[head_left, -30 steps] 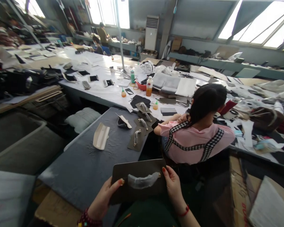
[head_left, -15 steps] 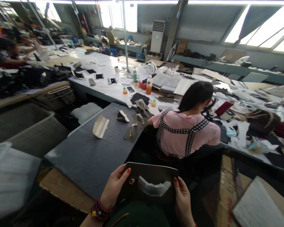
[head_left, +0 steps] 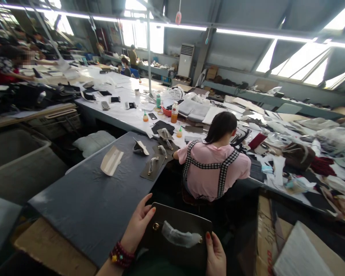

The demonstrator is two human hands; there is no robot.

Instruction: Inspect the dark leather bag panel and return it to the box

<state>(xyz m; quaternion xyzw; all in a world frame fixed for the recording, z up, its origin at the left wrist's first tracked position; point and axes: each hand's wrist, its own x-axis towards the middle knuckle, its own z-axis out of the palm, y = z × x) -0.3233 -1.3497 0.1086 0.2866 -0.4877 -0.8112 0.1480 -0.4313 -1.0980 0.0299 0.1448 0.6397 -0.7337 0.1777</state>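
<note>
Tipped dark panel (head_left: 186, 222) further down at right, off bench (head_left: 83, 203) | gripped right edge with right hand (head_left: 216, 251) | laid left hand (head_left: 138, 222) at top-left corner, could not tell if pinching | kept in handling

The dark panel (head_left: 186, 222) looks smooth and matt from here, its handle (head_left: 180, 236) wrapped in cloudy, plastic-looking film, the ring (head_left: 155, 226) shiny gold-toned metal; the grey worktop (head_left: 86, 203) seems faintly creased.
</note>
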